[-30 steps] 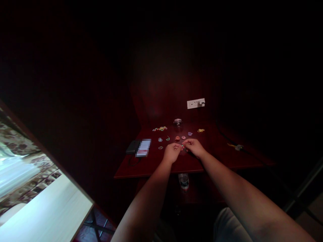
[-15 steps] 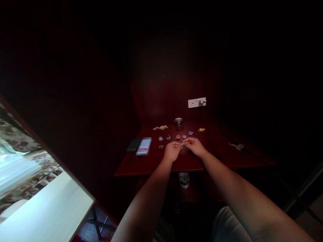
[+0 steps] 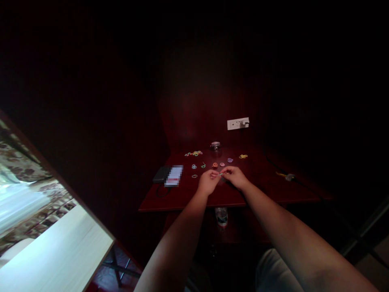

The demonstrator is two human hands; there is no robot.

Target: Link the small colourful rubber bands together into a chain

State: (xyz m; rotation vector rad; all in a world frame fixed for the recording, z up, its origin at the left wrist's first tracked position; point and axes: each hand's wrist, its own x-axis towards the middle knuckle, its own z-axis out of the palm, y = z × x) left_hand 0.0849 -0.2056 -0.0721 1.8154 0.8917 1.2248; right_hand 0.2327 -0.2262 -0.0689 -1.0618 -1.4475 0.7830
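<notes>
Pinching green bit (image 3: 221, 174) btwn hands (image 3: 208, 183) (image 3: 236, 177); btl label (image 3: 222, 220) unreadable.

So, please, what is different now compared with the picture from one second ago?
Very little. The whole scene appears slightly higher and further right, probably from camera movement. Nothing was visibly taken or let go: the left hand and right hand still meet at a small green piece. The orange bundle, yellow bundle and jar stayed in place on the table.
</notes>
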